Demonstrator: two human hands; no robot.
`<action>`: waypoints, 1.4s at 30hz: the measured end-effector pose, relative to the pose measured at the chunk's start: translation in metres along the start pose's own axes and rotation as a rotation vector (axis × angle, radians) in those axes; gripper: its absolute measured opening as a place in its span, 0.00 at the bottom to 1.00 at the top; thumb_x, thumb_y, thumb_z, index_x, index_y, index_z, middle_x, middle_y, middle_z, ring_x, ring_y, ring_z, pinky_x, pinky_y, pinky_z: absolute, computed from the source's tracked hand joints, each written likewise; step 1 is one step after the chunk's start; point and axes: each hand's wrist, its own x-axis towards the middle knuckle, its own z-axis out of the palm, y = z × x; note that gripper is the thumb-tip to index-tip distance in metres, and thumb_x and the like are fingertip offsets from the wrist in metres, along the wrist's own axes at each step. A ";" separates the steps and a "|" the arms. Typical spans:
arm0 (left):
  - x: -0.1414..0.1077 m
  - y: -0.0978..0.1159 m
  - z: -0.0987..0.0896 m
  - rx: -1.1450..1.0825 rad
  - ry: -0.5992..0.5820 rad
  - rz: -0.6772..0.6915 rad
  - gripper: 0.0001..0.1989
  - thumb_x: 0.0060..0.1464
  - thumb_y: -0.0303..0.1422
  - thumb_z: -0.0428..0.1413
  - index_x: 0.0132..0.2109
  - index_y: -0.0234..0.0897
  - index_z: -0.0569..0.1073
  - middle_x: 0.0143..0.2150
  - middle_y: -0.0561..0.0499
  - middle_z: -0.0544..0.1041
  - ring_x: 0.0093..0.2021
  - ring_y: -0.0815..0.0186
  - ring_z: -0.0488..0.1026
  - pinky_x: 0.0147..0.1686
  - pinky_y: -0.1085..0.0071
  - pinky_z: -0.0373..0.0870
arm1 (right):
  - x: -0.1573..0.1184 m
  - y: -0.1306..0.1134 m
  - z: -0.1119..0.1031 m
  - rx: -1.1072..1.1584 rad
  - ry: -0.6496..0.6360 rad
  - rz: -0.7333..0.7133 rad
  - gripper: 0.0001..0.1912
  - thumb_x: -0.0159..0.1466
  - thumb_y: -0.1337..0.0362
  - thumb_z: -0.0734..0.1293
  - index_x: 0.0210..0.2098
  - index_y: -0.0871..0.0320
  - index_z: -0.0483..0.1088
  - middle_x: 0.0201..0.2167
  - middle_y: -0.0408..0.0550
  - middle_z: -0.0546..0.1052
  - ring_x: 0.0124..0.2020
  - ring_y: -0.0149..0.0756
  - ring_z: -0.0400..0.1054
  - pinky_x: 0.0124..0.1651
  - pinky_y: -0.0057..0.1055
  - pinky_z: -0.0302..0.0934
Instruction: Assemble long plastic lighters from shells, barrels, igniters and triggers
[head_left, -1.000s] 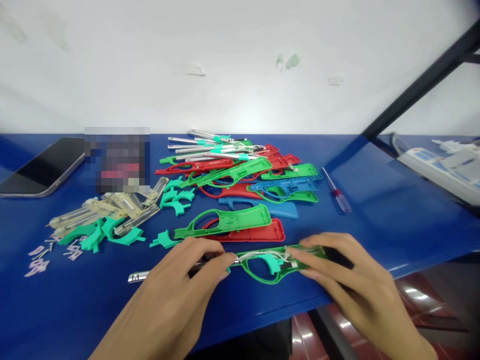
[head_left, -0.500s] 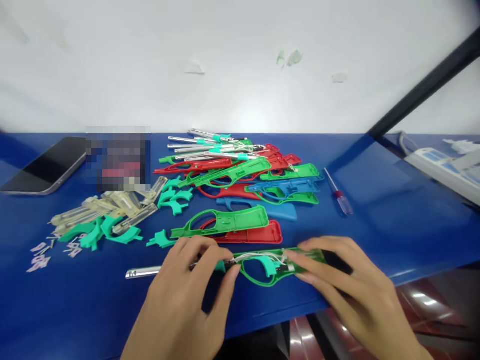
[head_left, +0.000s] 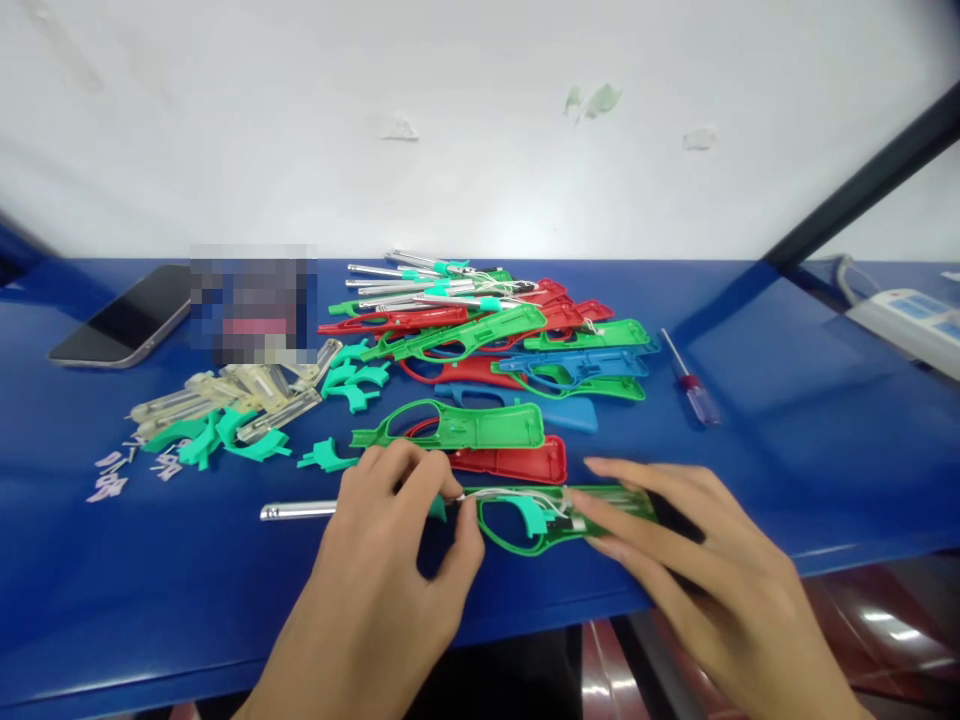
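Note:
A green lighter half-shell (head_left: 517, 547) lies open side up near the table's front edge, with a teal trigger (head_left: 534, 513) and white wires (head_left: 517, 492) in it. From its left end sticks a silver metal tube (head_left: 296, 510), partly covered by my left hand (head_left: 405, 540). My left thumb and forefinger pinch together at the white wire by the shell's neck. My right hand (head_left: 690, 540) holds the handle end, fingertips on both edges and one finger near the wires. A clear fuel tank (head_left: 619, 507) seems to sit inside the handle, partly hidden by those fingers.
Behind lie green (head_left: 487, 425), red (head_left: 517, 460) and blue shells (head_left: 562, 410), with several metal tubes (head_left: 420, 285) on top. Leftward are teal triggers (head_left: 255, 440), clear tanks (head_left: 262, 395), small pale bits (head_left: 109, 485) and a phone (head_left: 124, 315). A screwdriver (head_left: 694, 390) and power strip (head_left: 911, 320) are right.
My left thumb and forefinger have closed into a tighter pinch at the wire by the neck. My right hand keeps its hold on the handle. The view has shifted slightly.

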 end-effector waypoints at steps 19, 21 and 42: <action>0.001 0.001 0.004 0.032 0.032 0.049 0.05 0.70 0.29 0.52 0.43 0.43 0.67 0.43 0.51 0.72 0.45 0.56 0.71 0.45 0.57 0.69 | 0.006 0.000 0.003 0.064 0.083 0.003 0.16 0.78 0.62 0.66 0.61 0.40 0.78 0.54 0.39 0.85 0.53 0.40 0.75 0.50 0.37 0.76; 0.002 0.003 0.001 0.041 0.059 0.088 0.05 0.70 0.28 0.53 0.42 0.43 0.68 0.42 0.51 0.72 0.44 0.57 0.71 0.43 0.59 0.69 | 0.007 0.000 0.004 0.074 0.091 0.015 0.16 0.78 0.62 0.67 0.61 0.40 0.79 0.54 0.40 0.85 0.52 0.41 0.76 0.50 0.39 0.76; 0.001 0.000 -0.006 0.063 0.055 0.176 0.07 0.75 0.30 0.54 0.52 0.47 0.76 0.49 0.50 0.74 0.46 0.64 0.79 0.41 0.69 0.76 | 0.003 0.000 0.004 0.085 0.046 0.027 0.18 0.78 0.63 0.67 0.64 0.41 0.76 0.57 0.40 0.84 0.55 0.43 0.72 0.55 0.43 0.74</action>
